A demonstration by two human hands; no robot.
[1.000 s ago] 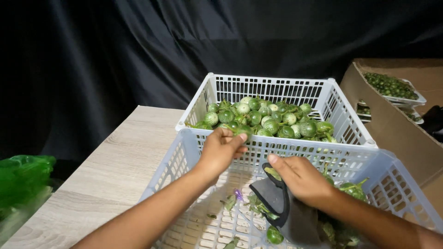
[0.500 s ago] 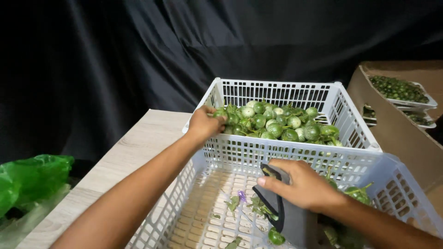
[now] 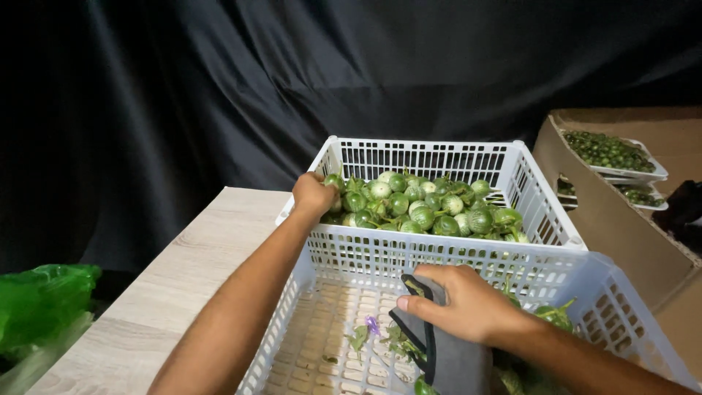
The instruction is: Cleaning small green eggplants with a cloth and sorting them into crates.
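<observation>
Two white plastic baskets stand on a light wooden table. The far basket (image 3: 526,183) is filled with small round green eggplants (image 3: 420,205). My left hand (image 3: 313,194) reaches into its left corner, fingers closed on an eggplant (image 3: 334,182). The near basket (image 3: 322,292) holds a few leaves, stems and a purple flower scrap (image 3: 371,323). Over the near basket my right hand (image 3: 461,303) grips a dark grey flat tool (image 3: 446,351).
A brown cardboard box (image 3: 607,219) at the right holds white trays of small green vegetables (image 3: 607,150). A green plastic bag (image 3: 40,307) lies at the lower left beside the table (image 3: 168,292). Black cloth hangs behind everything.
My left hand moved from the near basket's rim up and left into the far basket's corner and closed on an eggplant. My right hand stayed on the grey tool.
</observation>
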